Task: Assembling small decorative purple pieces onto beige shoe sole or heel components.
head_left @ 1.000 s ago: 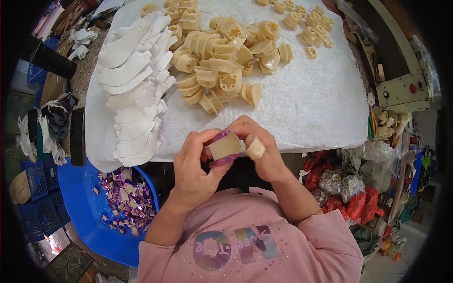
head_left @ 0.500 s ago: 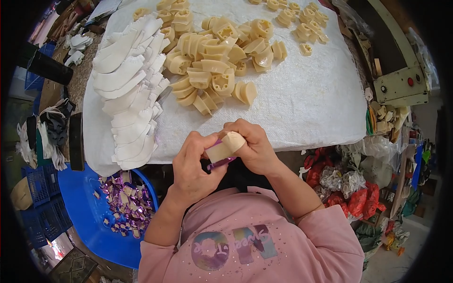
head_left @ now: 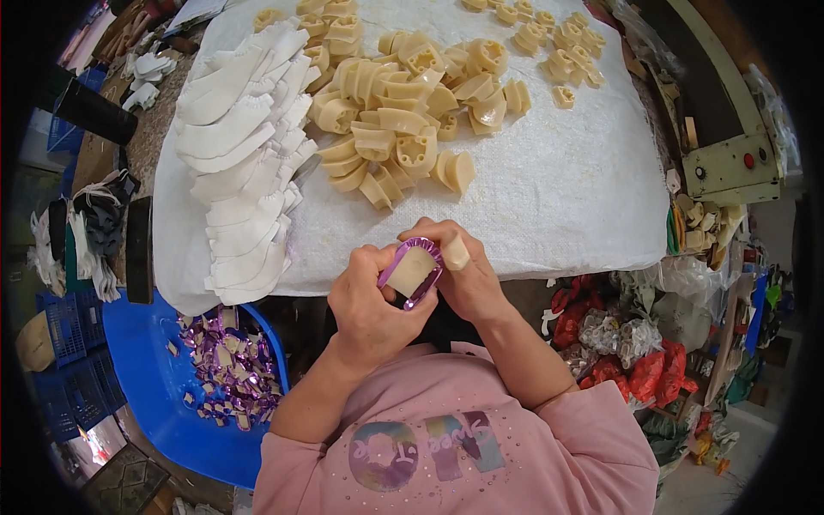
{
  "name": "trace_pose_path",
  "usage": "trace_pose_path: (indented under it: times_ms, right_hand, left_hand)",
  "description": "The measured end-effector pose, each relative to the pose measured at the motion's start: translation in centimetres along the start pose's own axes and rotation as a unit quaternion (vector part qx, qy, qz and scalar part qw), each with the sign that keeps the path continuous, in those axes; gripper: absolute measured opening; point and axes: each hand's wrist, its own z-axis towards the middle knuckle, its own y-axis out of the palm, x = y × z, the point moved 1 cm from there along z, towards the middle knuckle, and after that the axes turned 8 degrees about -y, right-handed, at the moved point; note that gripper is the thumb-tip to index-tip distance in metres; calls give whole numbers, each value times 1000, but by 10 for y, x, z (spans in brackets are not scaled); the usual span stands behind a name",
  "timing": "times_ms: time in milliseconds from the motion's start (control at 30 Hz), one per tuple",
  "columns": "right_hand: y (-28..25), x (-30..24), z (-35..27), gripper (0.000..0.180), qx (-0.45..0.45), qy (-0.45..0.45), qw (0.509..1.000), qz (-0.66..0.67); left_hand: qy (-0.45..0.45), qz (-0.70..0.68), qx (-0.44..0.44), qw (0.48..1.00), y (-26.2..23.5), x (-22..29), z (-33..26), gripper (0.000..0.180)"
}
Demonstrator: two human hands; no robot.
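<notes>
Both hands meet over the near table edge around a shoe heel (head_left: 412, 273), its flat beige face turned up. Shiny purple covering wraps its sides, pleated along the curved rim. My left hand (head_left: 365, 296) closes round the heel's left side, with the thumb below it. My right hand (head_left: 470, 287) grips the right side; a beige wrap (head_left: 458, 254) covers its thumb. Beyond my hands, a heap of bare beige heels (head_left: 399, 120) lies on the white woven cloth (head_left: 549, 189). Overlapping white curved pieces with notched edges (head_left: 236, 180) lie to the left.
Left of my lap stands a blue basin (head_left: 159, 386) holding purple-covered heels (head_left: 236, 369). Smaller beige pieces (head_left: 566, 51) lie at the far right of the table. A pale-green machine box (head_left: 730, 167) stands on the right, above red plastic bags (head_left: 657, 373).
The heel has turned so that its flat face and pleated purple rim now face up. My hands have shifted slightly to the right, and the right thumb has moved off the heel's top.
</notes>
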Motion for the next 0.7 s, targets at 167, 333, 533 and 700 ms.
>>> trace_pose_path:
  times_ms: [167, 333, 533, 700]
  right_hand:
    - [17, -7, -6, 33, 40, 58, 996, 55]
    - [24, -12, -5, 32, 22, -1, 963, -270]
    - [20, 3, -3, 31, 39, 79, 994, 64]
    - [31, 1, -5, 31, 32, 14, 985, -167]
  left_hand:
    - [-39, -14, 26, 999, 2, 3, -10, 45]
    - [32, 77, 67, 994, 5, -5, -11, 40]
    - [32, 68, 59, 995, -6, -12, -8, 44]
    - [76, 90, 80, 990, -9, -13, -12, 43]
